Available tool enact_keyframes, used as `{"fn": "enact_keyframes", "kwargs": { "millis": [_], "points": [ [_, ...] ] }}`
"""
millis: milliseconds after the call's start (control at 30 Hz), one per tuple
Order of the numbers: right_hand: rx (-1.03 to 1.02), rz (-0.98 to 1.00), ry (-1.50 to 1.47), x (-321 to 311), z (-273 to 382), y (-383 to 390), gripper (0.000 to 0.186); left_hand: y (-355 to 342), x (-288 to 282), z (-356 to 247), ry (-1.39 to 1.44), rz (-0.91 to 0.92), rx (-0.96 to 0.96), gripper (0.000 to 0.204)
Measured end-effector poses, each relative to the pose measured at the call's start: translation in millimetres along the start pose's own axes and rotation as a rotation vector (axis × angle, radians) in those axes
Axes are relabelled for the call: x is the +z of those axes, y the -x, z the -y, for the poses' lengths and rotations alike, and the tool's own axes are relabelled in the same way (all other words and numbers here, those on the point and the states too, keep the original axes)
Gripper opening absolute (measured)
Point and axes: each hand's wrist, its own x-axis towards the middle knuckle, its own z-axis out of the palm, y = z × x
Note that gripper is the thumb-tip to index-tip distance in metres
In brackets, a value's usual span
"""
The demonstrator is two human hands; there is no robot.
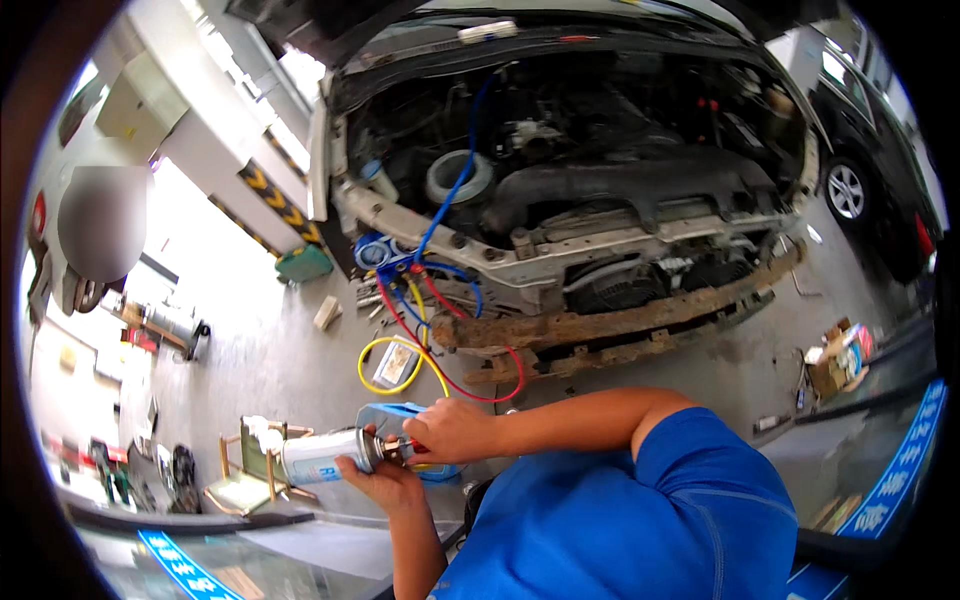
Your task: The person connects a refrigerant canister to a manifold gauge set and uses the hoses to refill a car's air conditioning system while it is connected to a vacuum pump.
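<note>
Holding wht can [322,458] w/ L hand [385,484], R hand [450,428] on valve [394,452].

Place was car repair workshop. Beyond fingers [420,430] stood car [405,218] with engine bay [640,185] exposed, rusty bumper beam [620,318] bare across front. Nearer fingers was manifold gauge set [372,253], red, yellow and blue hoses [466,172] trailing. Far right of fingers, black car [878,190] was parked; beyond and left, pillar [215,120] wore black-and-yellow hazard stripes [276,203].

Black car [872,175] at right, yellow-black striped pillar [275,200], wooden-framed chair [256,462], cardboard box [828,378]
</note>
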Motion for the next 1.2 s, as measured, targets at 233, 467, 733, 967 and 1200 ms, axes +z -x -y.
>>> {"fn": "enact_keyframes", "kwargs": {
  "millis": [233, 467, 733, 967, 1200],
  "points": [
    [0.481, 0.324, -1.223, 55, -16, 31, 0.043, 6, -1, 7, -0.010, 0.390, -0.182, 0.059],
    [0.181, -0.016, -0.105, 13, -6, 19, 0.036, -2, 6, 9, -0.126, 0.165, -0.066, 0.059],
    [0.160, -0.109, -0.138, 25, -16, 13, 0.022, 7, 16, 13, -0.244, 0.104, 0.078, 0.054],
    [0.461, 0.914, -1.625, 24, -28, 38, 0.016, -1, -12, 21, -0.144, 0.646, -0.112, 0.071],
    [0.203, -0.329, -0.020, 24, -18, 5, 0.019, 3, 5, 27, -0.212, 0.173, 0.088, 0.059]
  ]
}}
